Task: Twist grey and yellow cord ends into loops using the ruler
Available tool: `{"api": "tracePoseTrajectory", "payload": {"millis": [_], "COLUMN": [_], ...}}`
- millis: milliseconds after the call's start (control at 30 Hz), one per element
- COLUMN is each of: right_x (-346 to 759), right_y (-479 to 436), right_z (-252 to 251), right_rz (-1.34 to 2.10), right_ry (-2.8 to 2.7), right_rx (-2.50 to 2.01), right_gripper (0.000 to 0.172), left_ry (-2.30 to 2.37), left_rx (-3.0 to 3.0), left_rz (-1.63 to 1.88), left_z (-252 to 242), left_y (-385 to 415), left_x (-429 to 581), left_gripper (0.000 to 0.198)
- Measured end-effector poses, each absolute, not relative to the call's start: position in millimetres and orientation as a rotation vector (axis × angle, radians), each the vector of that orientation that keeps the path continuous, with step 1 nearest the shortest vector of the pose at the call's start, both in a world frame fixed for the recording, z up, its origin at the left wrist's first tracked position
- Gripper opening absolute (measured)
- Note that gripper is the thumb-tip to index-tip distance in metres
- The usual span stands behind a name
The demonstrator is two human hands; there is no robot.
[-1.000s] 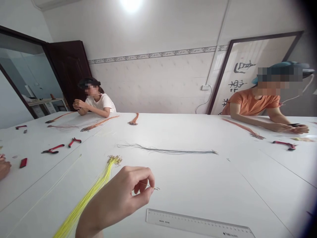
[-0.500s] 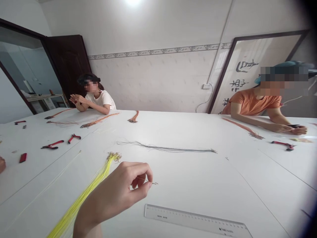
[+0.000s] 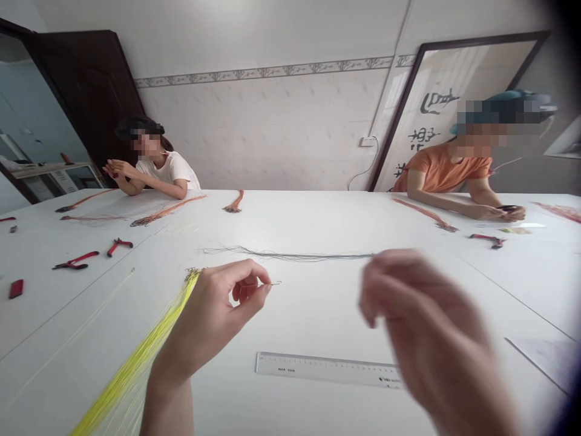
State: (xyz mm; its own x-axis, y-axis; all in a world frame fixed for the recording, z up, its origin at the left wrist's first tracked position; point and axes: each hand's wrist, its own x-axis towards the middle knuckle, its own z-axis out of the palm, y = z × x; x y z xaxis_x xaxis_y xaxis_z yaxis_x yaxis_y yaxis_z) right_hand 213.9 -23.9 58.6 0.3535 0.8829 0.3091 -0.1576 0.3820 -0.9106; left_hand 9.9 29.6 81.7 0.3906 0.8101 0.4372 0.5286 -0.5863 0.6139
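Right hand (image 3: 429,327) in, hook (image 3: 276,283) between hands (image 3: 213,315)

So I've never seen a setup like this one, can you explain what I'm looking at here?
There's no machine here: these are a person's own two bare hands, filmed by a camera worn on their head, looking forward and down. The left hand pinches a thin line with a tiny metal end between thumb and finger. The right hand is blurred, beside a clear ruler. On the white table lie a bundle of yellow cords, a long grey bundle of thin lines and red-handled pliers. Across the table sit a person in a white top and a person in an orange top.
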Motion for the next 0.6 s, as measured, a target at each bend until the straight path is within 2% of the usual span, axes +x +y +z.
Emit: {"api": "tracePoseTrajectory", "payload": {"millis": [133, 233, 600], "right_x": [185, 172, 178], "right_y": [-7, -4, -10], "right_z": [29, 15, 18], "right_rz": [1.210, 1.369, 1.304], "right_ry": [-0.900, -0.797, -0.575], "right_rx": [-1.032, -0.988, -0.796], "right_gripper": [0.018, 0.021, 0.017], "left_ry": [1.135, 1.115, 1.040], "left_rx": [2.265, 2.242, 2.304], "left_rz": [1.134, 1.104, 1.002], "left_z": [80, 78, 65], "left_y": [30, 29, 26], "left_x": [22, 30, 66], "left_gripper": [0.007, 0.007, 0.016]}}
